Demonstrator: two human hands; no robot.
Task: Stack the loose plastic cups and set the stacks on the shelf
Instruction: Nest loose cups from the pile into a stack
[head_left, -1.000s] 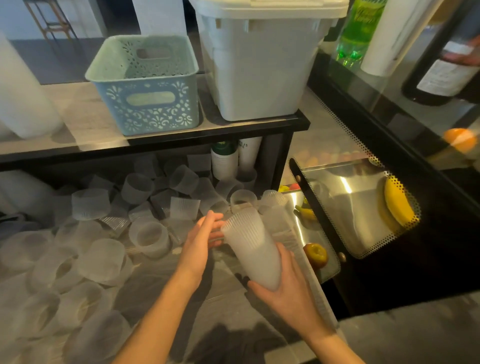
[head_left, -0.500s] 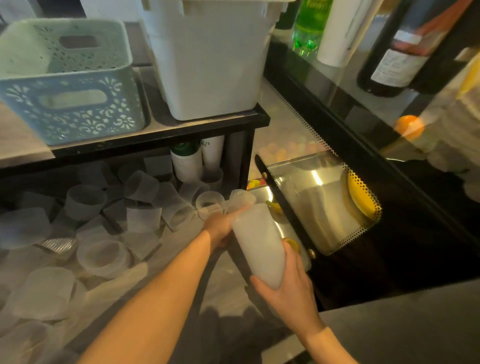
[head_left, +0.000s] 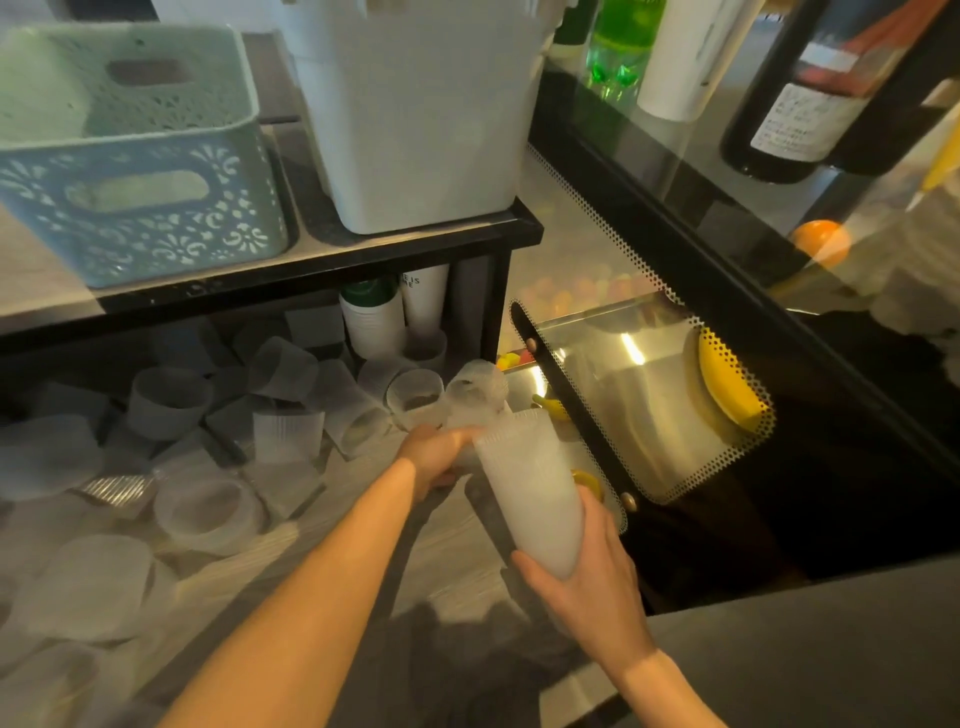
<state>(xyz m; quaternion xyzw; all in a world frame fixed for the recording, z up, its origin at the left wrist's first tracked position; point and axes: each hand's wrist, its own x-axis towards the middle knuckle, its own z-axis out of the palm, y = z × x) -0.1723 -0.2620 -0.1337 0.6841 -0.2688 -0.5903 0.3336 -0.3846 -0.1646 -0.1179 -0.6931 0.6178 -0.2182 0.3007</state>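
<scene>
Cups — thin, light, crushable: right hand grips the stack low at its base, near right over the desk; left hand closes on a loose cup — best held gently by the ribbed wall.

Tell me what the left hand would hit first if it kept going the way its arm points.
Probably the clear cup lying on its side just past the left hand, though depth is hard to judge.

Frosted, ribbed translucent cup stack; pale teal basket with white floral cut-outs; plain white bin; yellow banana; orange fruit; green bottle.
</scene>
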